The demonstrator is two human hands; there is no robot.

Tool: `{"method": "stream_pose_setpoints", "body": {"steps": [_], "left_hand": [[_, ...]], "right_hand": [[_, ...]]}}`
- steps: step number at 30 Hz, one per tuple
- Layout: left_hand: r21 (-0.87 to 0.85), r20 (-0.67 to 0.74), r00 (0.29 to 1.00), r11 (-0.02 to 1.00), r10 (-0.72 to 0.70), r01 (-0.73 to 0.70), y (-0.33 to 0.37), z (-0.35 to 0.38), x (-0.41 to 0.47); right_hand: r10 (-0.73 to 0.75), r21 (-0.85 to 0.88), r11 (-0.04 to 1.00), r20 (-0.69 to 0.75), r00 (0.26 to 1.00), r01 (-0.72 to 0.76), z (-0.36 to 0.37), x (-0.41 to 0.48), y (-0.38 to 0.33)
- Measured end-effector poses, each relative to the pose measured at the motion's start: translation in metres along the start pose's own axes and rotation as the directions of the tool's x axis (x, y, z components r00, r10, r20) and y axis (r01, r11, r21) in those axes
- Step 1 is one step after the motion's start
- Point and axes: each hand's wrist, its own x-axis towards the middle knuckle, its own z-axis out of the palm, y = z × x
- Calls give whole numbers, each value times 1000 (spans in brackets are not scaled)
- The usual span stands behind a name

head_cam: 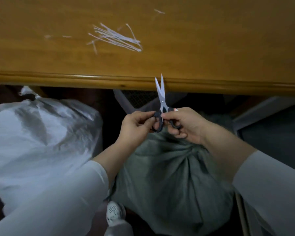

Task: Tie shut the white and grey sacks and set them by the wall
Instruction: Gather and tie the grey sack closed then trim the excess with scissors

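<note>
Both hands hold a pair of scissors (162,106) just below the near edge of the wooden tabletop (211,48). The left hand (136,126) pinches one black handle loop and the right hand (182,123) grips the other; the blades stand slightly parted, tips pointing up across the tabletop's edge. Directly beneath the hands sits the grey sack (174,181) on the floor, its neck gathered into folds. The white sack (37,142) lies beside it on the left, its neck bunched near the tabletop's underside. A loose bundle of white ties (116,38) lies toward the tabletop's middle.
</note>
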Motion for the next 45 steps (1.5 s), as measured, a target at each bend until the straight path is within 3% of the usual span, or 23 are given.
{"method": "stream_pose_setpoints", "body": {"steps": [2,6,9,13,17,23,27,36,45], "left_hand": [[-47,68,989,990,-128,132,-3,27,-6],[88,128,954,961,-273,263,-26,72,-11],[215,155,953,950,-262,227,-43,101,-11],[414,276,940,908,-200,71,-52,137,-6],[476,292,942,879,-165,6,-64,161,2],[406,196,958,907,-209,115,-79,172,17],[270,219,936,939,-276,214,-75,170,16],[317,183,946,927,-267,200,-89,167,23],[164,180,898,913,-401,375,-83,165,27]], "right_hand": [[25,3,1000,-23,999,-24,-31,-14,17],[168,71,984,-91,982,-162,-85,-37,53],[236,253,943,-50,970,-216,-111,-48,73],[251,493,852,-91,964,-175,-134,-52,98],[223,559,810,-7,975,-181,-142,-52,116],[223,462,873,-91,971,-157,-138,-50,133],[260,375,905,-109,959,-202,-130,-51,138],[386,227,902,-41,922,-367,-116,-61,151],[379,108,919,27,925,-379,-114,-68,155]]}}
